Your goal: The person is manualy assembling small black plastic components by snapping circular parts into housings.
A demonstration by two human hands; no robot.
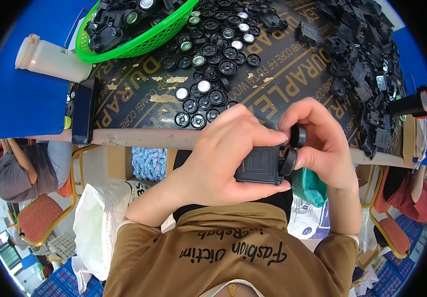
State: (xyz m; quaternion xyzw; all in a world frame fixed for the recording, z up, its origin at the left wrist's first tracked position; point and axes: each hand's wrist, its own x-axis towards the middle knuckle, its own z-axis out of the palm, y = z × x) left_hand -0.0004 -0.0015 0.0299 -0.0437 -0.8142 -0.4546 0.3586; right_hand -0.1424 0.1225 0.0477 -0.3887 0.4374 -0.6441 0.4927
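Observation:
In front of my chest, just off the table's near edge, my left hand point(223, 153) is closed around a square black plastic part point(260, 166) with raised ribs on its face. My right hand point(325, 141) has thumb and fingers curled about one black wheel point(298, 135). A second black wheel point(288, 161) sits at the right side of the square part, by my right thumb. Whether either wheel is fixed to the part is hidden. Beyond my hands, many loose black wheels point(215, 96) lie on the table, some with silver centres.
A green basket point(139, 45) of black parts stands at the far left, beside a white container point(55, 58) and a phone point(83, 111). Black plastic parts point(359, 74) are heaped on the right of the dark table point(292, 74). Other people sit at both sides behind.

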